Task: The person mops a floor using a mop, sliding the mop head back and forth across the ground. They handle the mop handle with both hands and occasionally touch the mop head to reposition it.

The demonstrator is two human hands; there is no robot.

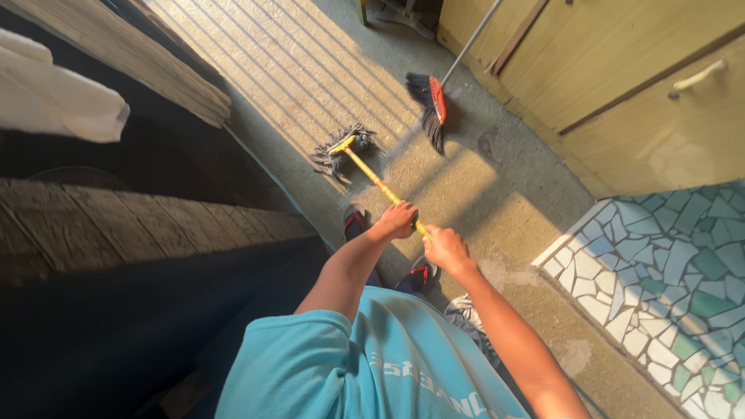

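Observation:
A mop with a yellow handle (371, 176) slants down to the concrete floor, its grey stringy head (339, 147) spread flat ahead of my feet. My left hand (396, 219) is closed around the handle lower down. Just behind it, my right hand (445, 248) grips the handle's upper end. Both arms reach forward over my blue shirt. My feet in dark sandals (355, 222) stand below the hands.
A broom with an orange head and black bristles (431, 105) leans against the yellow wooden cabinet (621, 85) at the right. A mosaic-tiled slab (667, 271) lies at the right. A dark wooden bench or ledge (140, 225) runs along the left.

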